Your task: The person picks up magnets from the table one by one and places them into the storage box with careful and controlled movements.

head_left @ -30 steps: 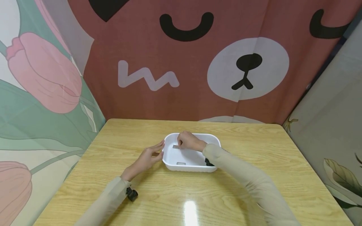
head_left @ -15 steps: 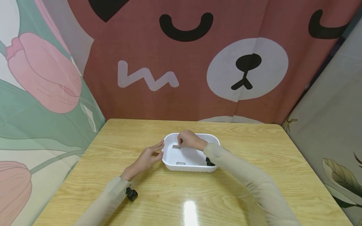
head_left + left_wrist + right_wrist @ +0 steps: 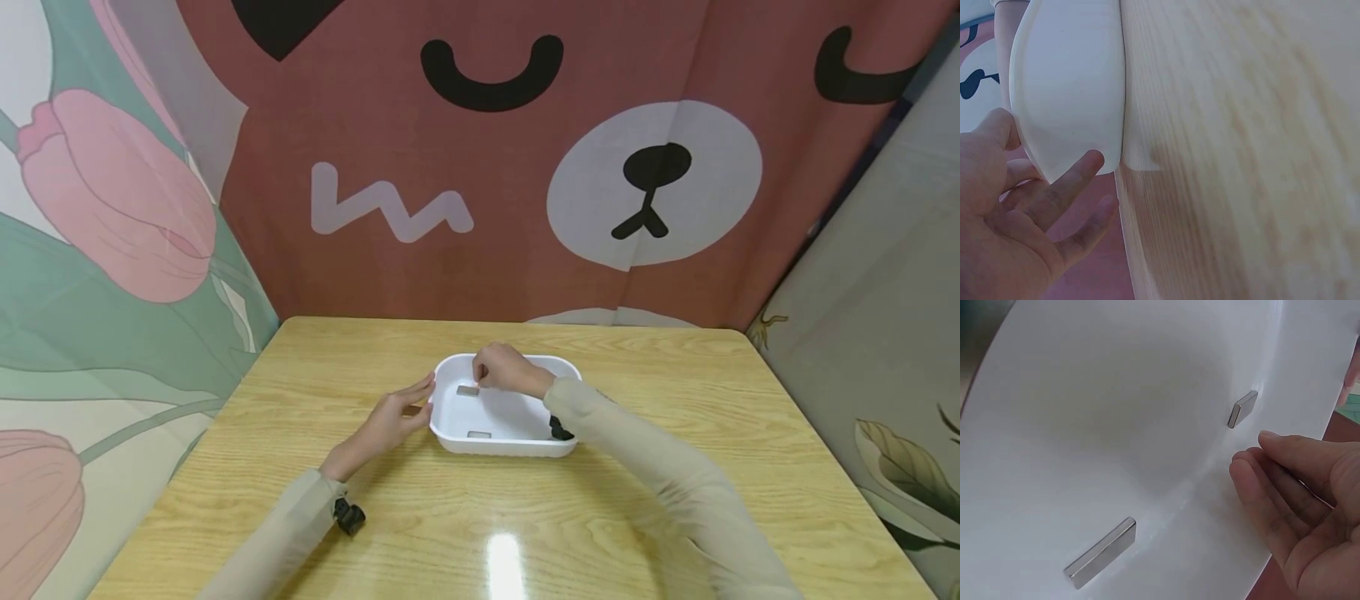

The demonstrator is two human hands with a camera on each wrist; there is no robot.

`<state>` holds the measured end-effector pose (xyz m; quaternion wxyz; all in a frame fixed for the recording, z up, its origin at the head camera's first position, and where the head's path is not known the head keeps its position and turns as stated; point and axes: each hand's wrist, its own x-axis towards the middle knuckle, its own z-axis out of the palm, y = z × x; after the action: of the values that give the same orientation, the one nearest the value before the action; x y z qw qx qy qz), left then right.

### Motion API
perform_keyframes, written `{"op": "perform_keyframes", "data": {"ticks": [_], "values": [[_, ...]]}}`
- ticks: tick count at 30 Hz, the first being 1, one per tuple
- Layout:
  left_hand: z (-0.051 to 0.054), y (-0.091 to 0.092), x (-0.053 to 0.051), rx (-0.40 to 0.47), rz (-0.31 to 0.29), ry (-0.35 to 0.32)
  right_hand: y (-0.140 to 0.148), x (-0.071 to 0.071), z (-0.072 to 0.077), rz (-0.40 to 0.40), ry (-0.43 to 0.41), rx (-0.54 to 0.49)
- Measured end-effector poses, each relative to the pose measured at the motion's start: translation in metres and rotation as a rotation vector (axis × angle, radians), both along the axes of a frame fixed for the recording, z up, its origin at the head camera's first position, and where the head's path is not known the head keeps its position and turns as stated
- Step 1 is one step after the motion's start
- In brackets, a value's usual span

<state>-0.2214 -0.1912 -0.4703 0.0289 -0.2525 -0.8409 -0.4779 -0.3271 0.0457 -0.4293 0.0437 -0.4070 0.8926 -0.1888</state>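
A white plastic tray (image 3: 517,447) sits mid-table. At its left end my left hand (image 3: 385,421) rests with fairly straight fingers against the outer wall; the left wrist view shows those fingers (image 3: 1063,190) touching the tray. Over the tray floor hangs my right hand (image 3: 506,369), loosely curled with nothing between thumb and fingers. Just left of it lies a small silver block (image 3: 467,390); another block (image 3: 480,434) lies by the near wall. In the right wrist view one metal block (image 3: 1243,409) is just off the fingertips, a longer-looking block (image 3: 1102,553) farther away.
The wood-grain table (image 3: 420,517) stretches around the tray. A patterned curtain (image 3: 510,200) stands behind it, with others at both sides. A small black device (image 3: 349,515) is at the left wrist, another black device (image 3: 558,428) at the right.
My right hand has shifted slightly rightward and away from the small silver block, so more of that block shows. My left hand and the tray are still.
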Motion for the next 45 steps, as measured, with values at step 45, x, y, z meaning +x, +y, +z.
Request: {"op": "perform_keyframes", "data": {"ticks": [45], "values": [[-0.001,0.000,0.001,-0.003,-0.004,0.039,0.025,0.009,0.042,-0.008,0.015,-0.010]]}}
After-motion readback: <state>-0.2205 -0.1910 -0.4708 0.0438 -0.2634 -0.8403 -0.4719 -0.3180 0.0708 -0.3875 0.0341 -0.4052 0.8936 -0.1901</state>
